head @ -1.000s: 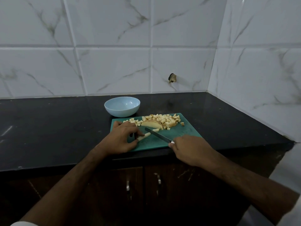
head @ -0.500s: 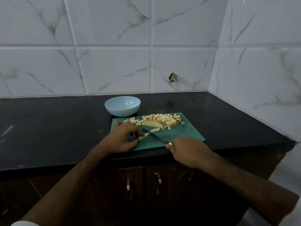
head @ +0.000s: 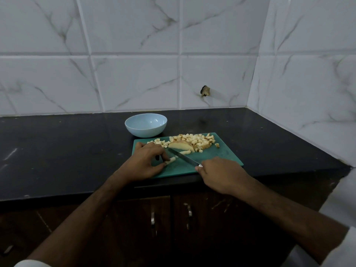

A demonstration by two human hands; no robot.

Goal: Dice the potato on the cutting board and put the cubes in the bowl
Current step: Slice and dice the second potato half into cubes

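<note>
A green cutting board [head: 221,158] lies on the black counter. My left hand [head: 146,162] pinches a pale potato strip [head: 171,160] at the board's left side. In my right hand [head: 221,174] is a knife [head: 183,157], gripped by the handle, its blade angled up-left with the tip just beyond the strip. A pile of potato cubes [head: 194,141] sits along the board's far edge, with an uncut potato wedge [head: 181,145] in front of it. A light blue bowl [head: 145,125] stands behind the board, and nothing shows inside it.
The black counter [head: 57,151] runs left and right, closed in by white marble-tiled walls behind and on the right. A small dark hole [head: 205,91] marks the back wall. Dark cabinet doors with metal handles [head: 189,212] lie below the counter's front edge.
The knife has slid left, its tip now over the potato strip beside my left fingers. My right hand followed it slightly to the left. My left hand stays on the strip.
</note>
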